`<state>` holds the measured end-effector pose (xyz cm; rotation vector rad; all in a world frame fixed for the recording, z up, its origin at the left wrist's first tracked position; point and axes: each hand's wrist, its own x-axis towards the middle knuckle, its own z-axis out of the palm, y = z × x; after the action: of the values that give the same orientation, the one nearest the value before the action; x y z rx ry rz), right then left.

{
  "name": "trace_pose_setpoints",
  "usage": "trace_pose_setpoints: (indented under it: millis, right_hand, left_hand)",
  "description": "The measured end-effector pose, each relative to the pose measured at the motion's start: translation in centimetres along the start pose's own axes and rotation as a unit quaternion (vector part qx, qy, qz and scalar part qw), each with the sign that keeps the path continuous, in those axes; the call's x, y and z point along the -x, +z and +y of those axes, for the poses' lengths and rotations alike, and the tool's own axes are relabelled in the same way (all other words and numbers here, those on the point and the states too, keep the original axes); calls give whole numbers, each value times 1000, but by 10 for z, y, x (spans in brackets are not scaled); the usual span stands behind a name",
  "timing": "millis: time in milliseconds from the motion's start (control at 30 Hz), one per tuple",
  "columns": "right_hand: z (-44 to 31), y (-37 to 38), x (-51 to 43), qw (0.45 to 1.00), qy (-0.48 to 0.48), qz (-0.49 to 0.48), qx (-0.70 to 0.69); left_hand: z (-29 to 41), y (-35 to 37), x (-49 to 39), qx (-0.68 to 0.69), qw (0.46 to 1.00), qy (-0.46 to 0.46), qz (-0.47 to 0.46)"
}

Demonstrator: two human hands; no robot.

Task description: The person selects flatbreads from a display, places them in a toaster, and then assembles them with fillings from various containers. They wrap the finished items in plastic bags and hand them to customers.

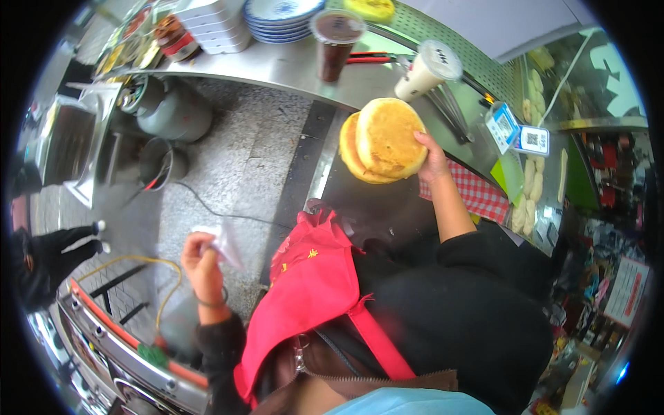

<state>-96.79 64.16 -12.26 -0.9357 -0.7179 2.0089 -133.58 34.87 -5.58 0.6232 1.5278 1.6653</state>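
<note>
Two round, browned flatbreads (391,137), overlapping one another, are gripped at their right edge by my right hand (433,158), its thumb on the upper bread. They are in front of the steel counter, below two lidded cups. My left hand (201,259) is at the lower left, raised over the floor, with its fingers pinched on a thin clear plastic bag (225,246). A red apron (311,280) lies over my front between the two hands.
A dark drink cup (334,46), a pale drink cup (428,70), tongs (448,111) and stacked blue-rimmed plates (282,21) stand or lie on the counter. A gas cylinder (176,111) and bucket (165,163) are underneath at left. A person (44,264) stands far left.
</note>
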Motion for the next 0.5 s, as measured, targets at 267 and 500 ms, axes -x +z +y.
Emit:
trace_pose_setpoints:
  millis: [267, 500]
  right_hand:
    - [-38, -99, 35, 972, -118, 200, -31]
    - [-58, -144, -19, 954, -230, 188, 28]
  left_hand:
    - [-6, 90, -42, 109, 988, -52, -101]
    - [-32, 119, -3, 135, 977, -88, -140]
